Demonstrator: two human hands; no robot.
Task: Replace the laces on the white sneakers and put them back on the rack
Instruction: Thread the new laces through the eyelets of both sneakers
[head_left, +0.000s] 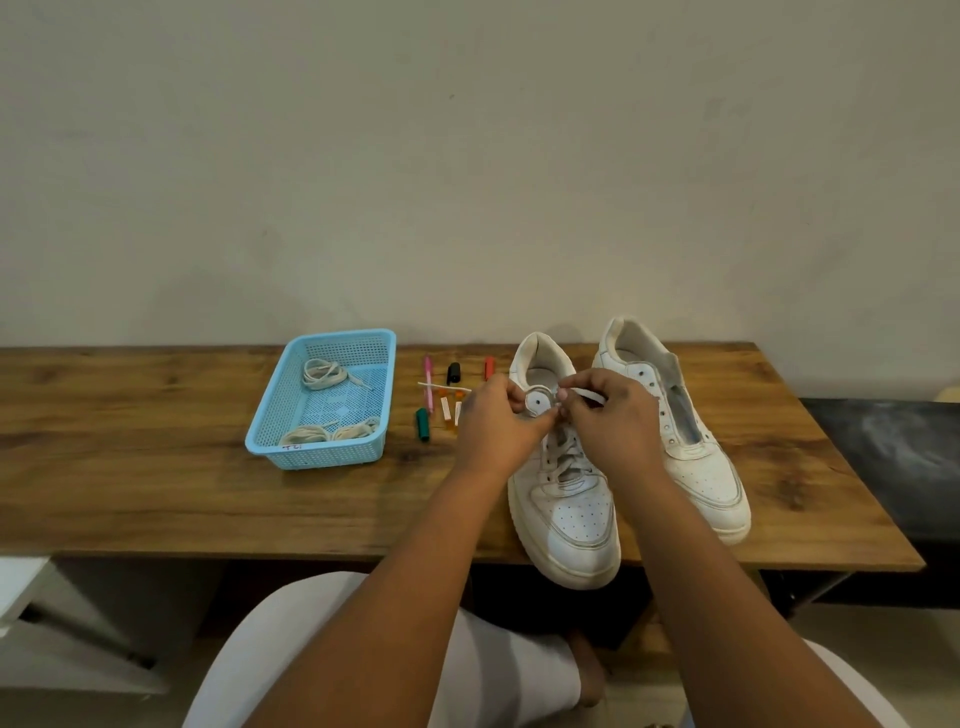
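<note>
Two white sneakers stand on the wooden table (156, 493), toes toward me. The left sneaker (569, 525) has a white lace (563, 457) crossed through its lower eyelets, and its toe overhangs the table's front edge. My left hand (496, 426) and my right hand (615, 415) are both at this sneaker's top eyelets, each pinching an end of the lace beside the tongue. The right sneaker (691, 457) has no lace, and its eyelets and tongue are bare.
A light blue plastic basket (322, 452) holding several bundled off-white laces sits left of the shoes. Between basket and shoes lie coloured markers and small orange pieces (441, 410). A plain wall rises right behind the table. My knees are under the table's front edge.
</note>
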